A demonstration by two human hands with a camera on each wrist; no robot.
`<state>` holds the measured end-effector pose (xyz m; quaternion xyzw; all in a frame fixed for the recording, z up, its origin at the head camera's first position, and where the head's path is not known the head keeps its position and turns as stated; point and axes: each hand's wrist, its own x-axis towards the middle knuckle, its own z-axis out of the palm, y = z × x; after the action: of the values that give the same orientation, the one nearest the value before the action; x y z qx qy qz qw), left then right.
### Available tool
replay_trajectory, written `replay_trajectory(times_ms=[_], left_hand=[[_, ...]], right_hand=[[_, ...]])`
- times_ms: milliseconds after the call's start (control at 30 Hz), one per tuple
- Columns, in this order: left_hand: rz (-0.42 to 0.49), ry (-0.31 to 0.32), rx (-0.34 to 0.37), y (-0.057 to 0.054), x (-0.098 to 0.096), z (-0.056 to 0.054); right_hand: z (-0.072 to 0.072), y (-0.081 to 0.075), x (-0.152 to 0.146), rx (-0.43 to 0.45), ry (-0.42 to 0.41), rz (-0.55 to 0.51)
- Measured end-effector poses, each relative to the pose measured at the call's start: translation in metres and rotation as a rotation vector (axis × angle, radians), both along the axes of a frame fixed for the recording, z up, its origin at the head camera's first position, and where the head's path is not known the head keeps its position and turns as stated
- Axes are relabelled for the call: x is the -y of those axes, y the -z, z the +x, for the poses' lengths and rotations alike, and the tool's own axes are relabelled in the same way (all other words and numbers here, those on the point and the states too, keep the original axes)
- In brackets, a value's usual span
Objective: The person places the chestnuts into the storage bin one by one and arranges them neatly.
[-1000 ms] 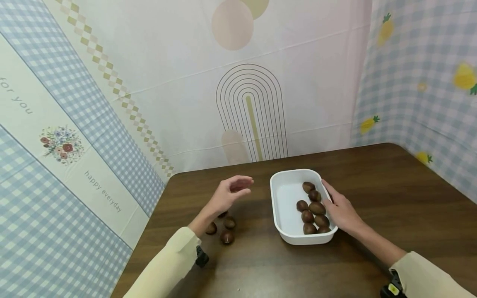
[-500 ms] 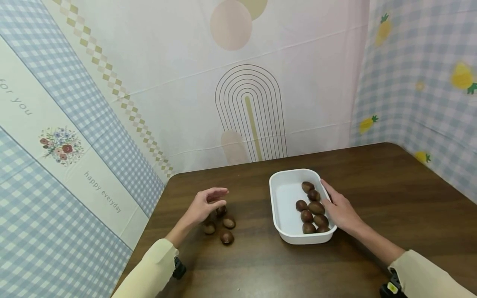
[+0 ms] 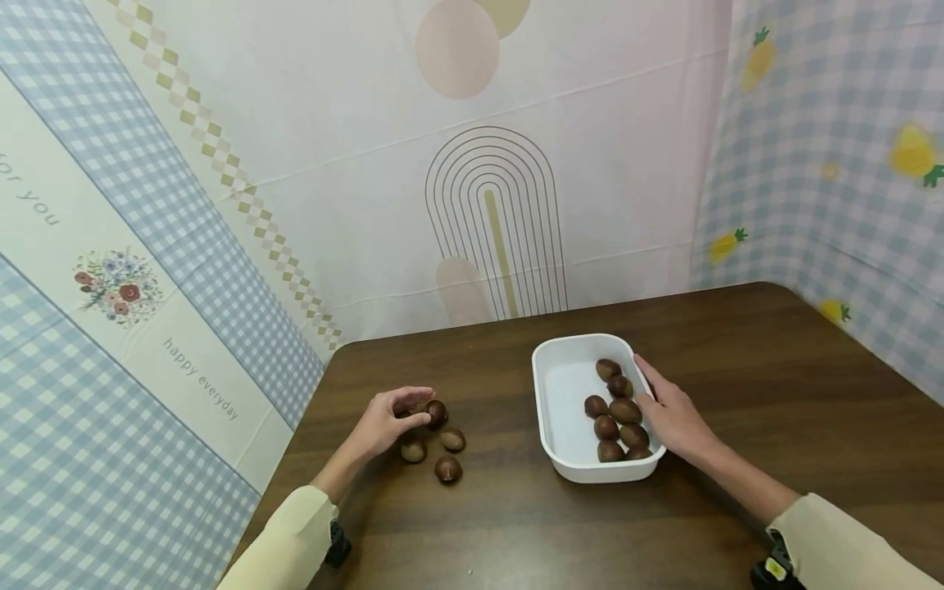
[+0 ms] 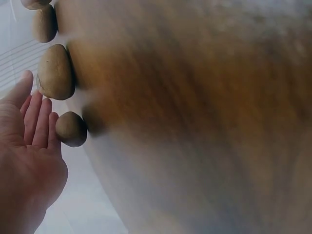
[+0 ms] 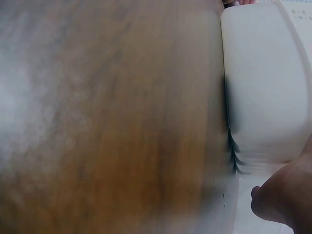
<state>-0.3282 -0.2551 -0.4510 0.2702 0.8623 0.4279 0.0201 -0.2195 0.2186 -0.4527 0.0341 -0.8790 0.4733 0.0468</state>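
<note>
In the head view my left hand (image 3: 385, 420) is low over the table at the left, fingers and thumb spread apart beside a dark brown chestnut (image 3: 436, 414). Three more chestnuts lie close by: one under the wrist side (image 3: 413, 450), a second (image 3: 453, 440) to its right, and a third (image 3: 447, 469) nearest me. In the left wrist view the hand's fingers (image 4: 35, 122) look fairly straight beside the chestnuts (image 4: 56, 73). My right hand (image 3: 674, 416) grips the right wall of a white rectangular tray (image 3: 546, 401), thumb over the rim. Several chestnuts (image 3: 625, 411) sit along the tray's right side.
The brown wooden table (image 3: 501, 516) runs to a patterned cloth backdrop (image 3: 627, 205) at its rear, with checked cloth (image 3: 184, 254) on the left. The tray wall (image 5: 265, 73) fills the upper right of the right wrist view.
My left hand has moved left and down from between the tray and the loose chestnuts to beside them. The right hand keeps its grip on the tray, which stays put.
</note>
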Motion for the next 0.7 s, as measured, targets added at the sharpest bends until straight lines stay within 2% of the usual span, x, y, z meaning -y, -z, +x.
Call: replay_trajectory(times_ms=[700], left_hand=[[-0.084,-0.02,-0.036,0.0006,-0.0078,0.0013]], right_hand=[[0.0021,-0.0004,-0.0001,-0.004,0.006,0.0]])
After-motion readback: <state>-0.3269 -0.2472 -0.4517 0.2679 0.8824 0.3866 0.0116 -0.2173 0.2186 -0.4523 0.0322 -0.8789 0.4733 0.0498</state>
